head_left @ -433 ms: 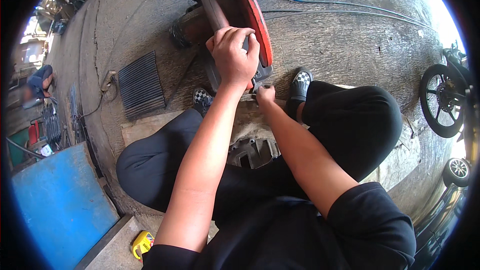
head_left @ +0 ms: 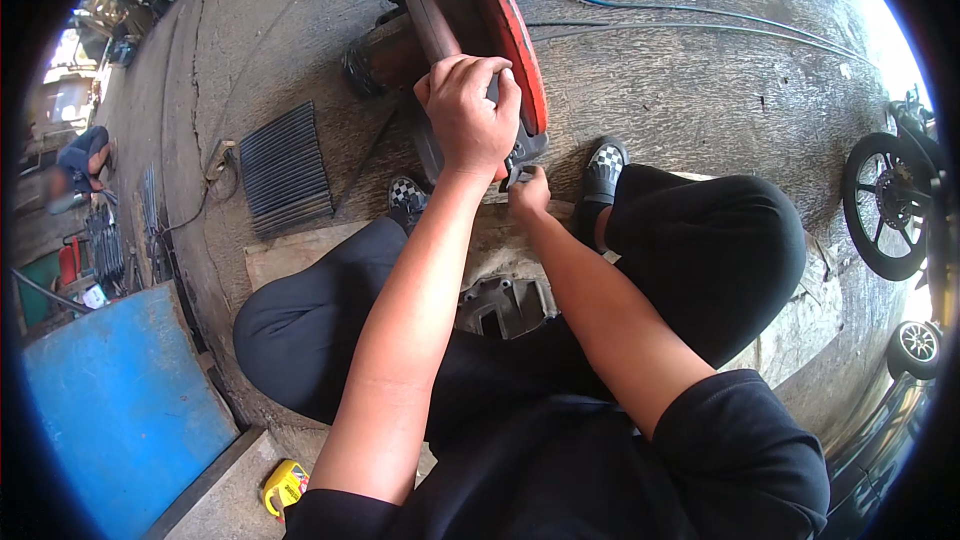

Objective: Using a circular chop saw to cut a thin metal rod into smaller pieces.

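A cut-off saw with a brown arm and motor (head_left: pixel 385 50) and a red-rimmed blade guard (head_left: pixel 520 50) stands on the ground in front of me. My left hand (head_left: pixel 470 115) is wrapped round the handle at the near end of the saw's arm, its thumb bent over the front. Just below and to the right, my right hand (head_left: pixel 530 192) is closed on a small grey metal piece (head_left: pixel 519 176) at the near edge of the saw's base (head_left: pixel 532 148). The blade and the far end of that piece are mostly hidden by the guard and my left hand.
Several dark rods (head_left: pixel 285 170) lie side by side left of the saw. A cable (head_left: pixel 690 8) loops at the far right. A motorcycle wheel (head_left: pixel 880 202) stands at right, a blue panel (head_left: pixel 120 410) at left, a yellow bottle (head_left: pixel 286 487) near me. Another person (head_left: pixel 82 162) crouches far left.
My right hand has turned slightly and the small grey metal piece in it shows at a different angle. My left hand stays on the saw handle.
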Motion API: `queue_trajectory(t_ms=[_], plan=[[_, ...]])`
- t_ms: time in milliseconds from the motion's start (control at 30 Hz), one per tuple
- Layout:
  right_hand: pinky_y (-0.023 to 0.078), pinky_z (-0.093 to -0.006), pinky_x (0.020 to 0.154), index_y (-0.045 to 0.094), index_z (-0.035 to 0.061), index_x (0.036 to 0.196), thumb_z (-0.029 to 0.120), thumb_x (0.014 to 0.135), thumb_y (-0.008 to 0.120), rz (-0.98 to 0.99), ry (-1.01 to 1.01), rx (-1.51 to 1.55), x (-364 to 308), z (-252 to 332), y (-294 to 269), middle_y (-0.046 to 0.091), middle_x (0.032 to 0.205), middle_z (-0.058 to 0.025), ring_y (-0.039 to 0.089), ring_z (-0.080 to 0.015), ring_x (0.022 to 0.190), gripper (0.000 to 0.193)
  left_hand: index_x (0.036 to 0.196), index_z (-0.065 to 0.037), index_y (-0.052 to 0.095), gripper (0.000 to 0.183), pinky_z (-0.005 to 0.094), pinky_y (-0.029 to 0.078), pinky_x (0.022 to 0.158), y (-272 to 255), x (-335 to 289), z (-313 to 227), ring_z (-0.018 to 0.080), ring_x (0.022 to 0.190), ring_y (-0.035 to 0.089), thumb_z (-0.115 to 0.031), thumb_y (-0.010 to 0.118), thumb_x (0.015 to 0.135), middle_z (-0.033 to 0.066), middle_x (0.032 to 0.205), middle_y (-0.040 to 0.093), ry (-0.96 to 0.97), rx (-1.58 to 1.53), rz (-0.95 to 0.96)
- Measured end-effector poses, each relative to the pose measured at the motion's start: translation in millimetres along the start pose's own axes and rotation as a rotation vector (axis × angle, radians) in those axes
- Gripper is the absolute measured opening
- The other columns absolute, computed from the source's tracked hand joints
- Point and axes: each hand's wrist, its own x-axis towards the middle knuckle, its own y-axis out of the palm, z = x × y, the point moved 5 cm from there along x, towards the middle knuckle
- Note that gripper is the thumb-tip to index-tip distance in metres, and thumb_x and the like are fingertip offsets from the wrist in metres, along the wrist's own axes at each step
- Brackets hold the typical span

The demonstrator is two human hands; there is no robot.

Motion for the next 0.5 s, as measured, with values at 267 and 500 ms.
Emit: queue_trajectory(t_ms=[267,500], plan=[[0.049,-0.0385,0.082,0.063,0.0058,0.108,0.013,0.078,0.07,-0.027,0.286,0.297,-15,18,-9,0.067,0.098,-0.0186,0.065,-0.0319,0.088,0.031,0.079,-0.013,0.069,0.007,0.0348,0.037,0.083,1,0,1,0.0202,0.088,0.06,-0.013,0.065,0.073,0.0003,0.079,0.067,-0.011,-0.002,0.004],[0.049,-0.0387,0.087,0.065,0.0058,0.107,-0.001,0.07,0.058,-0.157,-0.314,-0.133,-22,29,-17,0.067,0.097,-0.018,0.064,-0.0372,0.093,0.038,0.08,-0.013,0.07,0.007,0.0349,0.037,0.083,0,0,1,0.0201,0.087,0.06,-0.013,0.065,0.075,0.0002,0.079,0.067,-0.005,-0.006,0.002]])
